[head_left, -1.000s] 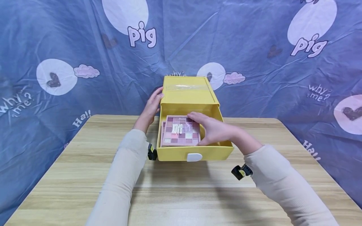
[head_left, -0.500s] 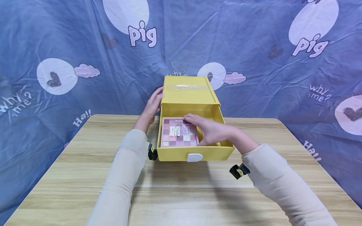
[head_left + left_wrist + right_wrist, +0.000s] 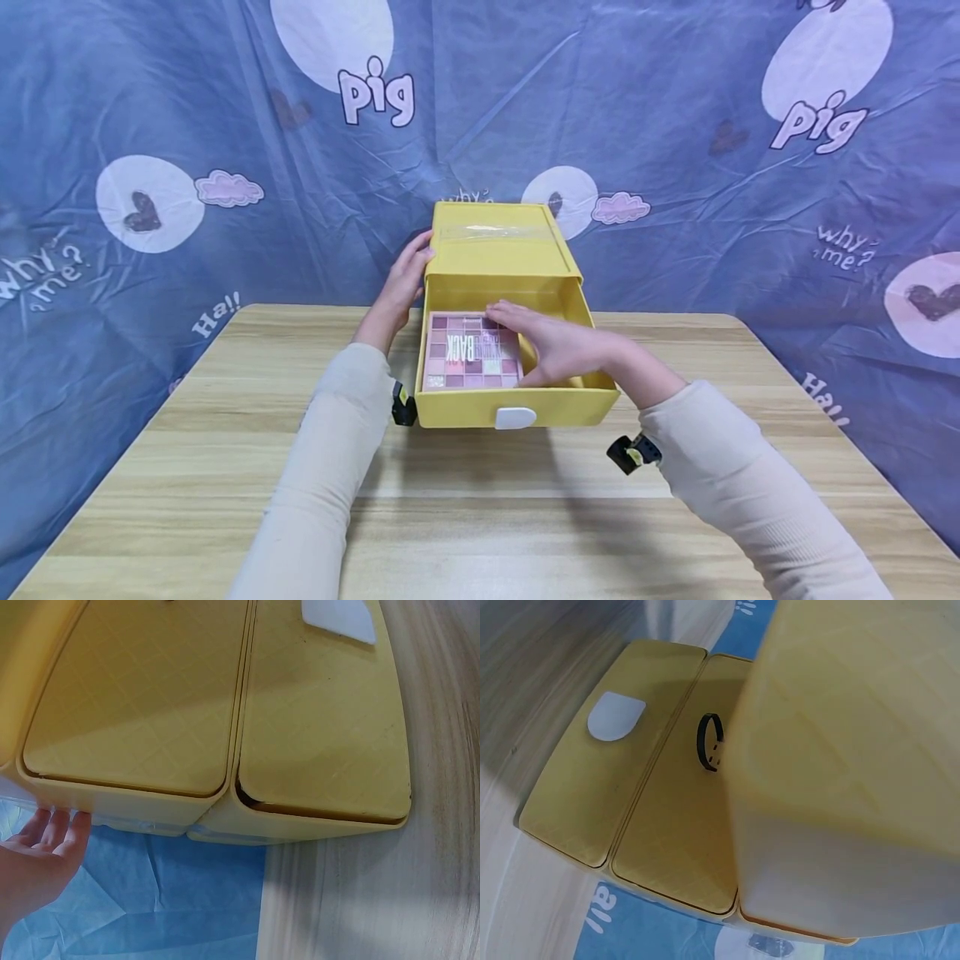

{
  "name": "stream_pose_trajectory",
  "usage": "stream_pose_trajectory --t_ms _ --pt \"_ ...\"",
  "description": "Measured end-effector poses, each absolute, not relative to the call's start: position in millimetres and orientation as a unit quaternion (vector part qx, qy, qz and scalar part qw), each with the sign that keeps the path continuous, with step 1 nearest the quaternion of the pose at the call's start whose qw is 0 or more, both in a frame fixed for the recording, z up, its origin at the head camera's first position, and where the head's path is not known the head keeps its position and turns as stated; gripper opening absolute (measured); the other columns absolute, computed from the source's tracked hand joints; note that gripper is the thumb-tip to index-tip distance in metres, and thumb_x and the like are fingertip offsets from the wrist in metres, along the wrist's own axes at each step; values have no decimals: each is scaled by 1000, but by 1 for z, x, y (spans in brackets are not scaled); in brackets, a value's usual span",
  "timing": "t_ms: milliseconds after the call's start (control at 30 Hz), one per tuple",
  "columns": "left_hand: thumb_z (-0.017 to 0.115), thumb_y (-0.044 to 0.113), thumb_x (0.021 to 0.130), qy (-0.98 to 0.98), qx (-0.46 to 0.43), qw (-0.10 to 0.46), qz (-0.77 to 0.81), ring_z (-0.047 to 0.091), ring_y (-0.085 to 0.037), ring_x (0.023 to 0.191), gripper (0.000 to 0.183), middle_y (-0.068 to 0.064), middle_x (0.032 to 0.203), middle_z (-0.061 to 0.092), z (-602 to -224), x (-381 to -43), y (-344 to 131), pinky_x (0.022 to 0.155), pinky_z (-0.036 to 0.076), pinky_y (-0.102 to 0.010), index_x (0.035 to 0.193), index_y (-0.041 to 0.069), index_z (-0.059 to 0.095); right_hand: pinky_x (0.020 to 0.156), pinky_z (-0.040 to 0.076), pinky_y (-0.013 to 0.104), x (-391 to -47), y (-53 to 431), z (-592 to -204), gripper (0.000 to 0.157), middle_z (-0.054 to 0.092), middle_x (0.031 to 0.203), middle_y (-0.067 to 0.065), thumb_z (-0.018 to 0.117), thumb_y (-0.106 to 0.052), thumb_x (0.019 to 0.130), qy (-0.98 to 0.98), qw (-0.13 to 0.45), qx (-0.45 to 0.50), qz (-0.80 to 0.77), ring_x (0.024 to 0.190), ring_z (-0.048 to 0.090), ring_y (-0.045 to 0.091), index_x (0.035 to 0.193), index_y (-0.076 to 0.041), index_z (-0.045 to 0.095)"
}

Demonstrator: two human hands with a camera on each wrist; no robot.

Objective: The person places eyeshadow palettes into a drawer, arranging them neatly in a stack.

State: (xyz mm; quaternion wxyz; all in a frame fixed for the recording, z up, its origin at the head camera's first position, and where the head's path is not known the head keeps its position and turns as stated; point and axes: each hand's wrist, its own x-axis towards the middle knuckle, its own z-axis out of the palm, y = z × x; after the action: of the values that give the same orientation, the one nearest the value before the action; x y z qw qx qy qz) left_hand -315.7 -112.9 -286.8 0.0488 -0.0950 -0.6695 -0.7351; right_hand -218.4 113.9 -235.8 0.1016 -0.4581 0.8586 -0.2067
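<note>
A yellow drawer cabinet [image 3: 506,242] stands at the back of the table with its top drawer [image 3: 465,410] pulled out. Inside, at the drawer's left, lies a pink eyeshadow palette [image 3: 467,367] with a clear lid lettered "BACK". My right hand [image 3: 566,348] holds it from the right, thumb at the near corner and fingers at the far edge. In the right wrist view the drawer hides this hand. My left hand [image 3: 401,287] rests against the cabinet's left side; in the left wrist view its straight fingers [image 3: 54,829] touch the side wall.
Two lower drawers stay closed: the bottom one has a white tab handle [image 3: 616,716], the middle one a black loop [image 3: 709,742]. A white tab [image 3: 515,417] marks the open drawer's front. A blue printed cloth [image 3: 300,208] hangs behind the wooden table [image 3: 480,533].
The palette in my right hand has moved down and slightly left, covering another palette that showed beneath it. My left hand has stayed put.
</note>
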Motion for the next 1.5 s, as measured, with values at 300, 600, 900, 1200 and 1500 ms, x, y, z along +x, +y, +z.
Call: stream_pose_trajectory --t_ms 300,600,900,1200,1500 --pt "43 30 86 -676 -95 51 -729 35 -16 114 46 -4 129 39 -288 -314 -114 91 23 -49 132 22 36 97 20 39 -210 121 -225 84 30 135 10 73 -29 68 876 65 -369 -303 123 23 22 134 -5 27" --pt "43 30 86 -673 -96 45 -732 34 -15 114 46 -4 130 38 -287 -316 -115 92 23 -49 132 23 36 96 22 36 -185 131 -217 63 42 127 9 67 -19 75 840 31 -381 -386 118 33 18 128 -4 38" --pt "44 32 85 -672 -94 48 -733 35 -17 114 46 -3 129 39 -288 -318 -114 92 22 -50 130 24 38 94 26 32 -161 136 -218 50 46 123 4 63 -9 78 808 -12 -404 -429 115 38 15 124 -6 45" --pt "46 34 84 -664 -103 57 -739 36 -15 113 45 0 128 40 -289 -316 -114 91 24 -47 128 26 41 89 33 31 -138 146 -227 45 51 116 16 58 10 75 729 -61 -448 -513 108 45 25 118 8 46" --pt "43 28 86 -668 -83 44 -738 35 -15 113 45 -3 130 38 -285 -314 -113 91 24 -46 131 23 38 86 37 31 -126 156 -243 40 52 110 23 51 18 75 624 -59 -488 -607 104 48 28 114 17 42"
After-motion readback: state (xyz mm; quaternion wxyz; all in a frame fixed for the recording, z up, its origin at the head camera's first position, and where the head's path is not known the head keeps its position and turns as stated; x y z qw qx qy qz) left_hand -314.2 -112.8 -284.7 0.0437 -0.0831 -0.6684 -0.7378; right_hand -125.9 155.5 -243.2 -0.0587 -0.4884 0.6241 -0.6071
